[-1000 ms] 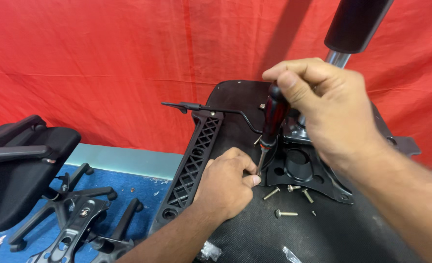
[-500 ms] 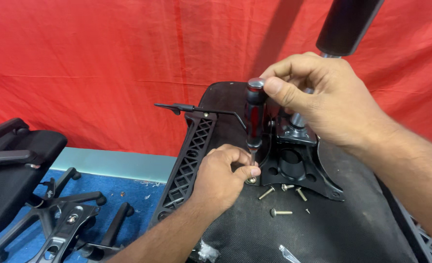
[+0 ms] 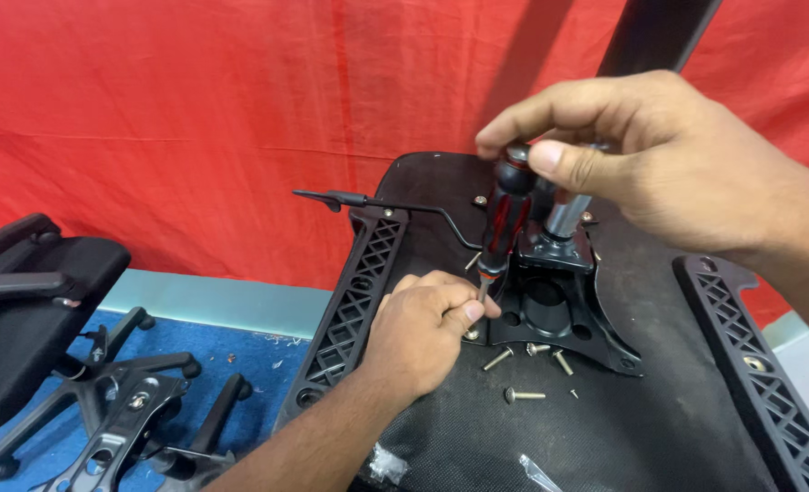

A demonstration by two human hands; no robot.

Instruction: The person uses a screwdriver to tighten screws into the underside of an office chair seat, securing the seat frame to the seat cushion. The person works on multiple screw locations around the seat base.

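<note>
Red cloth hung behind — right hand (image 3: 687, 164) clamped the screwdriver (image 3: 506, 219) handle; below that grip, left hand (image 3: 427, 328) pinched its shaft — loose screws (image 3: 523, 394) nearby.

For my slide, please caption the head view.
Right hand turns screwdriver; left hand steadies its tip on the chair mechanism plate.

My left hand (image 3: 422, 333) and right hand (image 3: 669, 159) are bare, with no gloves, rings or watch. Both forearms are uncovered too, with no sleeve in view.
</note>
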